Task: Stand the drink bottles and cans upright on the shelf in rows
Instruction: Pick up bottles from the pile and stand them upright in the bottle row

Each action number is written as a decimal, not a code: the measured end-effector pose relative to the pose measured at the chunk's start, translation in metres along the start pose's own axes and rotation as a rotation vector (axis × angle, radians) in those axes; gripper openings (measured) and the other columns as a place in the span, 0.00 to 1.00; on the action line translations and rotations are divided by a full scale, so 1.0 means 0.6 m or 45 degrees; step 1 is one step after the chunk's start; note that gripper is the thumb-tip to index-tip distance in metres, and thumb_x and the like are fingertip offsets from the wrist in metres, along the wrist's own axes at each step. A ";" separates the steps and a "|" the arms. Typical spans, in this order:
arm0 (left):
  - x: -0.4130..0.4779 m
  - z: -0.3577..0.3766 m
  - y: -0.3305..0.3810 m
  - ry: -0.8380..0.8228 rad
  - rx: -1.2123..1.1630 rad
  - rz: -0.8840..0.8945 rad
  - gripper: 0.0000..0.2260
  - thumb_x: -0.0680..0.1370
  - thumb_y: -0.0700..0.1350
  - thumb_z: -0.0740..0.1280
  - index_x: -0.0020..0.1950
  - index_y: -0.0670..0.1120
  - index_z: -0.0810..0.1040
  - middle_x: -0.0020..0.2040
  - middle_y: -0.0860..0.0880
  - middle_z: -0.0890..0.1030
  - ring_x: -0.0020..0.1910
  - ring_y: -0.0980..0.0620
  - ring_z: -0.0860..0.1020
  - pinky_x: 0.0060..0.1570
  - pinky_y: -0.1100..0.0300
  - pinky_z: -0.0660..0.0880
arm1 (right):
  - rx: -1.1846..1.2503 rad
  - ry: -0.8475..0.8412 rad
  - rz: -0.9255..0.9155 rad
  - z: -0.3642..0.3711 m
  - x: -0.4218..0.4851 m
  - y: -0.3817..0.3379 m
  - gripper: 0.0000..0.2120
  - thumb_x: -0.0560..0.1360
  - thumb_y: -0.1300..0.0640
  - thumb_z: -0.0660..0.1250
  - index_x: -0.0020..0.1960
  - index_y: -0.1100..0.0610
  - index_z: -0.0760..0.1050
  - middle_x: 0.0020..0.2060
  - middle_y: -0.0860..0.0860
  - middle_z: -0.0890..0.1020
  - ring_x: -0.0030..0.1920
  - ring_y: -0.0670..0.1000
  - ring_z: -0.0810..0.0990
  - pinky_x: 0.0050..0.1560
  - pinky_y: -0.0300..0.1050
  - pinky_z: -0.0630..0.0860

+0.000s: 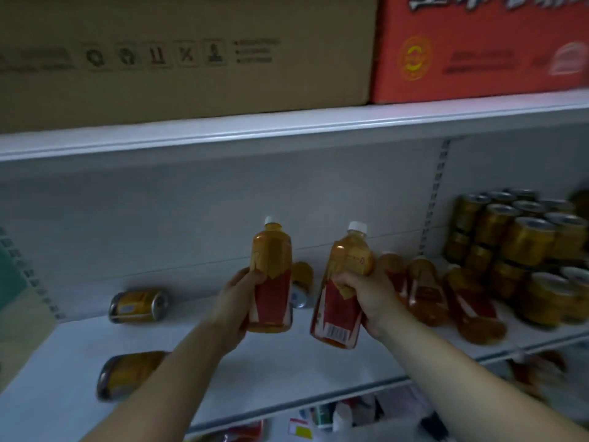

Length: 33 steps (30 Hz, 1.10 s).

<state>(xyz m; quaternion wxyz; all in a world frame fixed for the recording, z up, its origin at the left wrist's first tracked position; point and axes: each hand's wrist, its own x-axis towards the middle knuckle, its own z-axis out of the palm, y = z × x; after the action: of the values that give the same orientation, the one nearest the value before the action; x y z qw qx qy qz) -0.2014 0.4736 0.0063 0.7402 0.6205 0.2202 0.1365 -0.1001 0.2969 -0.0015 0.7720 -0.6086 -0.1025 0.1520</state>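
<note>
my left hand (237, 298) is wrapped round the middle of one amber bottle (272, 250). my right hand (366, 298) grips a second bottle (338, 323) the same way, fingers curled over the label. both bottles are held clear of the shelf (271, 378), caps up. the left one's long axis is close to vertical. the right one leans, cap tipped to the right and base swung toward the middle, so i judge it needs a small wrist turn before it can sit flat.

a bare stretch of shelf lies under and just behind both hands, so the coming move looks mostly downward and a little back toward the rear wall, with the two set side by side to start a row. the left hand seems the readier, as its bottle is squarer to the board.

to my right, fallen bottles (471, 311) lie on their sides, necks toward the back, nearest my right hand. beyond them stand stacked cans (522, 244). to my left, two tipped cans (138, 306) lie near my left arm, and another can (302, 282) lies behind the left bottle.
</note>
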 end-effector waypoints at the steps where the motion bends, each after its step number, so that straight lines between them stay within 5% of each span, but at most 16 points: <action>1: -0.005 0.043 -0.005 -0.045 -0.038 -0.002 0.17 0.76 0.49 0.64 0.62 0.43 0.75 0.49 0.41 0.83 0.43 0.43 0.82 0.40 0.50 0.79 | -0.024 0.045 -0.025 -0.037 -0.008 -0.016 0.17 0.60 0.65 0.74 0.48 0.57 0.78 0.40 0.58 0.84 0.38 0.56 0.83 0.43 0.50 0.80; 5: -0.039 0.241 -0.032 -0.113 -0.050 0.031 0.16 0.73 0.47 0.71 0.57 0.42 0.76 0.43 0.44 0.84 0.41 0.46 0.83 0.39 0.53 0.80 | -0.160 0.187 -0.138 -0.215 -0.043 -0.081 0.25 0.63 0.63 0.78 0.57 0.55 0.74 0.46 0.56 0.83 0.44 0.57 0.83 0.44 0.51 0.80; 8: -0.064 0.390 -0.056 -0.189 -0.028 0.072 0.18 0.71 0.45 0.71 0.59 0.43 0.76 0.45 0.43 0.84 0.42 0.44 0.83 0.45 0.49 0.79 | -0.235 0.293 -0.293 -0.358 -0.076 -0.132 0.18 0.69 0.60 0.75 0.54 0.51 0.73 0.45 0.53 0.82 0.43 0.53 0.82 0.43 0.48 0.78; 14: -0.106 0.650 -0.079 -0.475 0.065 0.128 0.11 0.76 0.44 0.67 0.58 0.48 0.74 0.49 0.45 0.82 0.44 0.47 0.82 0.38 0.55 0.79 | -0.354 0.570 -0.402 -0.592 -0.144 -0.204 0.14 0.71 0.52 0.73 0.54 0.47 0.72 0.45 0.48 0.82 0.45 0.49 0.82 0.44 0.46 0.77; 21: -0.107 0.876 -0.115 -0.701 0.120 0.082 0.18 0.76 0.43 0.67 0.65 0.51 0.69 0.59 0.44 0.78 0.56 0.44 0.78 0.59 0.41 0.74 | -0.393 0.802 -0.452 -0.776 -0.173 -0.261 0.19 0.70 0.56 0.75 0.55 0.46 0.70 0.46 0.46 0.80 0.45 0.45 0.80 0.41 0.40 0.76; 25: -0.085 0.975 -0.138 -0.722 0.175 0.120 0.16 0.76 0.53 0.66 0.62 0.52 0.69 0.56 0.48 0.78 0.53 0.50 0.78 0.56 0.49 0.75 | -0.441 0.905 -0.446 -0.859 -0.152 -0.276 0.20 0.70 0.55 0.75 0.57 0.45 0.69 0.46 0.44 0.79 0.46 0.45 0.80 0.40 0.38 0.75; 30: -0.020 1.093 -0.142 -0.764 0.194 0.174 0.16 0.74 0.51 0.69 0.59 0.53 0.70 0.48 0.54 0.78 0.46 0.56 0.77 0.41 0.59 0.74 | -0.538 0.947 -0.426 -0.963 -0.083 -0.291 0.22 0.68 0.52 0.76 0.56 0.41 0.69 0.50 0.46 0.79 0.50 0.47 0.79 0.47 0.46 0.77; 33: 0.034 1.158 -0.136 -0.741 0.254 0.224 0.22 0.72 0.50 0.72 0.63 0.52 0.70 0.51 0.54 0.78 0.49 0.54 0.77 0.46 0.57 0.74 | -0.563 0.967 -0.421 -1.019 -0.036 -0.304 0.21 0.67 0.54 0.77 0.51 0.40 0.69 0.50 0.45 0.79 0.50 0.46 0.79 0.49 0.48 0.78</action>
<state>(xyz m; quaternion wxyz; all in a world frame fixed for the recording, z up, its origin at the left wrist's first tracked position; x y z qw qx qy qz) 0.1543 -0.1289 0.0155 0.6930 0.7196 -0.0432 -0.0055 0.1095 -0.3056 0.0302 0.6206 -0.7464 0.0619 -0.2320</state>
